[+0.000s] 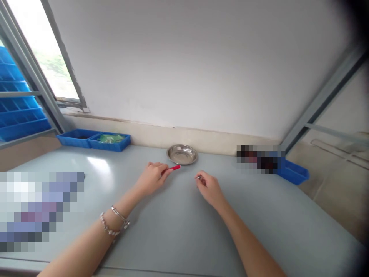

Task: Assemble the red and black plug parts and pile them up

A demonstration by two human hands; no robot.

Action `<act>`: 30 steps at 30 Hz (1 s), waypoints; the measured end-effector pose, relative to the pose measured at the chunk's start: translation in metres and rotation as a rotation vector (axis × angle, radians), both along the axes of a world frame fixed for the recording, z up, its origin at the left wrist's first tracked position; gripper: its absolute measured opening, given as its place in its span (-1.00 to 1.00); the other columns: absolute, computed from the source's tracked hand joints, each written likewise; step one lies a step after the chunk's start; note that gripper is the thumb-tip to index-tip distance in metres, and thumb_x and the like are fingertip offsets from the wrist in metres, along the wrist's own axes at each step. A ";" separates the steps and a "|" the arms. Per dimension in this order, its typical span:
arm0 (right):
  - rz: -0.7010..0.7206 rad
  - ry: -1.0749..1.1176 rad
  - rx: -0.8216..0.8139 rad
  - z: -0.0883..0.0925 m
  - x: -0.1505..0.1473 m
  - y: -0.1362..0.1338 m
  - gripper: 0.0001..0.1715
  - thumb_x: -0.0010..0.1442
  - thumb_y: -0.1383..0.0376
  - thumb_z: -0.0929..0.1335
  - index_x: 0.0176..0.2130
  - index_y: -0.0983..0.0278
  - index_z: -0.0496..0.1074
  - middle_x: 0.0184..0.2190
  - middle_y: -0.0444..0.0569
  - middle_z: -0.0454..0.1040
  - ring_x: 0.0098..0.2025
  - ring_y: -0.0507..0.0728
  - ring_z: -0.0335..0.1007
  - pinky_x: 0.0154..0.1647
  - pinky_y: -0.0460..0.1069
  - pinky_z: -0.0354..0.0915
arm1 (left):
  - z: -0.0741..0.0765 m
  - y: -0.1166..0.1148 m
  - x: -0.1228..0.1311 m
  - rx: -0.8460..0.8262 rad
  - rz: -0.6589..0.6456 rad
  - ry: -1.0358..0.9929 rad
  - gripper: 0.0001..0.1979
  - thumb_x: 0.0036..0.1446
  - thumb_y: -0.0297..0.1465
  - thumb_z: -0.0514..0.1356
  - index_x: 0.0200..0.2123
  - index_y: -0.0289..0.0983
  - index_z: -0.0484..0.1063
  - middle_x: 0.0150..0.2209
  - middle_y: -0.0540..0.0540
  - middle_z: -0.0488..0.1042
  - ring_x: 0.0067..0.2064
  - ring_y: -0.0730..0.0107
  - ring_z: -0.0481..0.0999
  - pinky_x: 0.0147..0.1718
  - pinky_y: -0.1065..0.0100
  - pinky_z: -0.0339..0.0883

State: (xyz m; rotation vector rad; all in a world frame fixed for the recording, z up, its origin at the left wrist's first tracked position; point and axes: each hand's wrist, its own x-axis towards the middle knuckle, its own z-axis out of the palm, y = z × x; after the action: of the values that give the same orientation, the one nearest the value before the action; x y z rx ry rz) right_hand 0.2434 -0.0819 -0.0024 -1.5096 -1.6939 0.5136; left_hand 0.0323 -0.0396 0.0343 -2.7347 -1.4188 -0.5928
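Observation:
My left hand (154, 176), with bracelets at the wrist, is closed around a slim red tube (175, 168) that looks like a pen barrel. The tube points right, just in front of a round steel dish (182, 154). To the right of it, my right hand (208, 184) pinches a small piece with a silvery tip (198, 177); the fingers hide most of that piece, so its kind is unclear. The two hands are apart, both low over the grey-blue table (170, 227).
Against the wall at the back left stand blue bins (113, 144), one with green plastic in it. Another blue bin (294, 172) is at the right, beside a blurred-out patch. A second blurred area covers the table's left side. Metal frame posts (325, 90) rise at both sides.

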 end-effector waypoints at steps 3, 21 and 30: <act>-0.028 -0.014 0.016 -0.002 0.001 0.002 -0.85 -0.03 0.38 0.17 -0.45 0.28 0.30 -0.65 -0.17 0.29 -0.58 0.00 0.20 -0.50 -0.12 0.10 | 0.002 0.007 -0.008 -0.003 0.093 -0.004 -0.59 0.20 -0.20 -0.16 -0.48 -0.28 0.34 -0.50 -0.07 0.42 -0.45 0.41 0.35 -0.40 0.39 0.09; -0.061 -0.260 -0.003 -0.014 0.010 0.008 -0.99 0.00 0.38 0.29 -0.45 0.28 0.32 -0.53 -0.10 0.36 -0.46 0.03 0.24 -0.37 -0.07 0.14 | -0.012 0.040 -0.051 -0.152 0.670 0.122 -0.60 0.13 -0.25 -0.16 -0.18 -0.25 0.40 -0.18 -0.24 0.41 -0.21 0.07 0.42 -0.29 0.17 0.23; -0.102 -0.336 0.003 -0.021 0.012 0.009 -0.94 -0.01 0.39 0.33 -0.43 0.27 0.41 -0.47 -0.08 0.27 -0.40 0.04 0.23 -0.30 -0.06 0.17 | -0.019 0.041 -0.054 -0.211 0.627 0.089 -0.62 0.11 -0.29 -0.16 -0.18 -0.26 0.37 -0.16 -0.29 0.37 -0.18 0.03 0.39 -0.23 0.04 0.16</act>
State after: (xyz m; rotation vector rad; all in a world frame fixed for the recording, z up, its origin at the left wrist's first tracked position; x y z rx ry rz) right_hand 0.2555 -0.0726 -0.0239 -1.7447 -1.8533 0.2106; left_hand -0.0221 0.0012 0.0154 -2.1911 -2.2608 -0.2942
